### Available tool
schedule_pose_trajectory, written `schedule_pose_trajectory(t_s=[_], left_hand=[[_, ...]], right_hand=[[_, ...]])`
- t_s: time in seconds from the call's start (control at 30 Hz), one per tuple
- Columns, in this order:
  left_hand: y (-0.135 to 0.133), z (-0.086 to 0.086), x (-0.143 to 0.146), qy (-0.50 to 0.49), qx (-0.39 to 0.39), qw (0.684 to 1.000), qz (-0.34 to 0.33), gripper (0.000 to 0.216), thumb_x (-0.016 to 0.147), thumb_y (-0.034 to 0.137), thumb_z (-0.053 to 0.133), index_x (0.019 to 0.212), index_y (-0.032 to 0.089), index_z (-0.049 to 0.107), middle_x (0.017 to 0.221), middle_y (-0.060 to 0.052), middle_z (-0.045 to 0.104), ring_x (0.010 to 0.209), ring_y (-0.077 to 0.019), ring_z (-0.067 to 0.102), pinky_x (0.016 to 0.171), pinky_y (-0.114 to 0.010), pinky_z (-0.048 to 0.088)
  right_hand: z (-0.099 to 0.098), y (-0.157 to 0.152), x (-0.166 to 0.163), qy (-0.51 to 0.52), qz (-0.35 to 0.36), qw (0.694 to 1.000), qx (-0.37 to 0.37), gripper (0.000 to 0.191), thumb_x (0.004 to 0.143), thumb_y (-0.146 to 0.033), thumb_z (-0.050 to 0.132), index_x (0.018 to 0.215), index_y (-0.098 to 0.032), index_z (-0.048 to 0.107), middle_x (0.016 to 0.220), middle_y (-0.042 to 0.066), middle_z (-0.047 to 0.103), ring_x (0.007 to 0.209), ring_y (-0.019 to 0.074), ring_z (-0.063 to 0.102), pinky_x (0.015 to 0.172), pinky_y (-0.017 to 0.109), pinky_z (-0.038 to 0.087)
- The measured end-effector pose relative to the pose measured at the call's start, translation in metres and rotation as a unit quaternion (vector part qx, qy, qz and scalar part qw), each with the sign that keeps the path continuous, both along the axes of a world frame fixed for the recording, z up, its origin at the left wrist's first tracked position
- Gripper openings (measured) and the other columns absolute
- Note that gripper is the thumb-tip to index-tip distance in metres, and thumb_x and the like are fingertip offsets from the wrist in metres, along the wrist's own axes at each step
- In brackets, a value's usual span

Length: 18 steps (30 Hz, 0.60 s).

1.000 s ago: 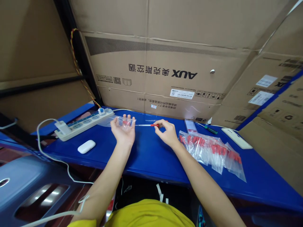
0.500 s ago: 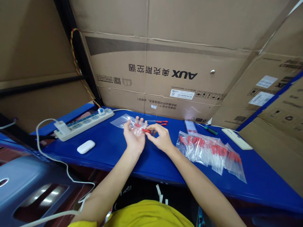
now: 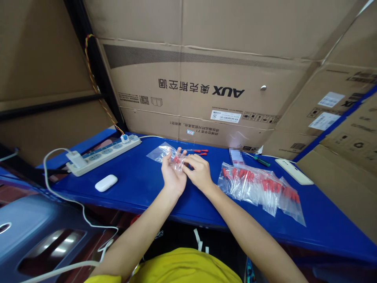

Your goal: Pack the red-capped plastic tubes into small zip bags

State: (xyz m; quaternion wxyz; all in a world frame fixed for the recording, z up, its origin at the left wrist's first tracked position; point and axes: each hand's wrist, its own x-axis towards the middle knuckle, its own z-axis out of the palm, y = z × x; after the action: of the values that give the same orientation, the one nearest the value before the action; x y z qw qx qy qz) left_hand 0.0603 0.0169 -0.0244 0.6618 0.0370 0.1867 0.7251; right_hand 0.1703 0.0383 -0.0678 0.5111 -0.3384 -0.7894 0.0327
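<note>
My left hand [image 3: 173, 175] is palm up over the blue table [image 3: 141, 184] and holds the mouth of a small clear plastic bag [image 3: 161, 152] with red-capped pieces inside. My right hand [image 3: 199, 171] is pressed against it, fingers pinched at the bag's opening; the red-capped stick it carried is hidden between the fingers. Two more red-capped sticks [image 3: 199, 151] lie on the table just behind the hands.
A heap of filled clear bags with red caps [image 3: 260, 188] lies to the right. A white power strip [image 3: 101, 154] with a plugged charger, a white earbud case [image 3: 106, 182], a green-handled screwdriver [image 3: 259, 159] and a white phone [image 3: 294, 171] sit on the table. Cardboard boxes [image 3: 206, 90] wall the back.
My right hand carried a red-capped stick leftward to the bag and now meets my left hand at the opening. My left hand shifted right with the bag.
</note>
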Motion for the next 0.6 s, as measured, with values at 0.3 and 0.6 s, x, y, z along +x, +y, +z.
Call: schedule_pose_trajectory(t_s=[0.3,0.6], left_hand=[[0.011,0.0,-0.013,-0.007,-0.021,0.999,0.031,0.004,0.094,0.023,0.059,0.096,0.022,0.063,0.1,-0.004,0.075,0.092,-0.0211,0.075,0.098,-0.041,0.061],[0.008,0.003,-0.014,-0.025,-0.025,0.999,0.017,0.011,0.09,0.024,0.063,0.101,0.024,0.063,0.108,-0.006,0.076,0.103,-0.0233,0.076,0.106,-0.046,0.059]], right_hand=[[0.003,0.009,0.014,0.018,-0.017,1.0,0.004,0.021,0.109,-0.028,0.06,0.106,-0.024,0.08,0.098,0.004,0.081,0.083,0.0201,0.069,0.086,0.035,0.058],[-0.018,0.047,0.053,-0.173,-0.312,0.91,-0.21,0.044,0.108,-0.017,0.048,0.149,-0.017,0.063,0.143,0.019,0.064,0.13,0.0332,0.056,0.107,0.045,0.05]])
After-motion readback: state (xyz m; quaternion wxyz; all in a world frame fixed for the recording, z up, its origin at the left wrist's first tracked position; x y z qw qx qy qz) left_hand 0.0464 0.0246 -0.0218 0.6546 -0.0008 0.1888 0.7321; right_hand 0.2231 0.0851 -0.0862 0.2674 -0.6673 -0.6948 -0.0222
